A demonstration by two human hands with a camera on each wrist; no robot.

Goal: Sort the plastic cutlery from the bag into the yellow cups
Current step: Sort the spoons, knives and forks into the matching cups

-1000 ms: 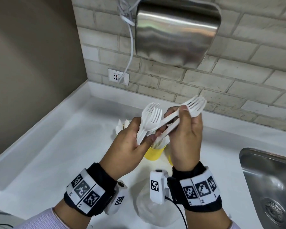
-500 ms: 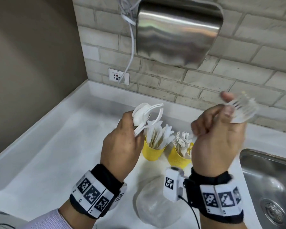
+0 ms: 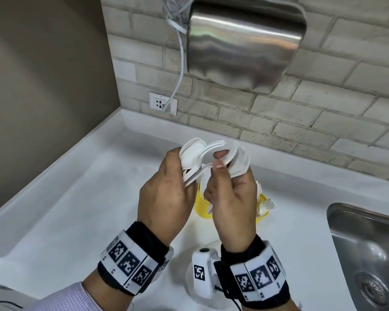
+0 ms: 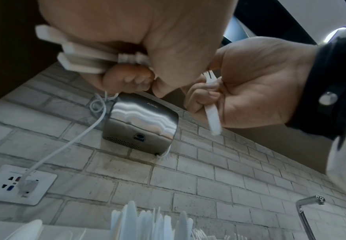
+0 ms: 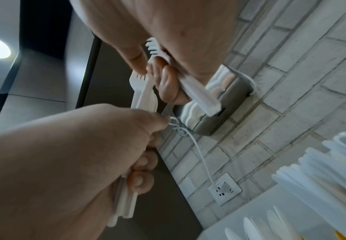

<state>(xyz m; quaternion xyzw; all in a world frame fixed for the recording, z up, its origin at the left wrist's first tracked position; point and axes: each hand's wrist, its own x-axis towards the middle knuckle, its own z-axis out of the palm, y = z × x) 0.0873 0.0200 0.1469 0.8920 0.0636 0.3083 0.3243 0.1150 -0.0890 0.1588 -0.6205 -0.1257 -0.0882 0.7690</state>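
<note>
Above the counter's (image 3: 81, 205) back edge, my left hand (image 3: 164, 198) grips the spoons (image 3: 192, 151) while my right hand (image 3: 231, 198) pinches out a fork (image 4: 211, 112) for the yellow cups (image 3: 200, 207).

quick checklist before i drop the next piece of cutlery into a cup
1. Left hand grips the cutlery bundle: ok.
2. Right hand pinches a piece off the bundle: ok.
3. Right hand also holds a fork: ok.
4. Type of the pinched piece: cannot tell.
5. Yellow cups in plain sight: not ok, hands cover them.
6. Cups upright: cannot tell.
</note>
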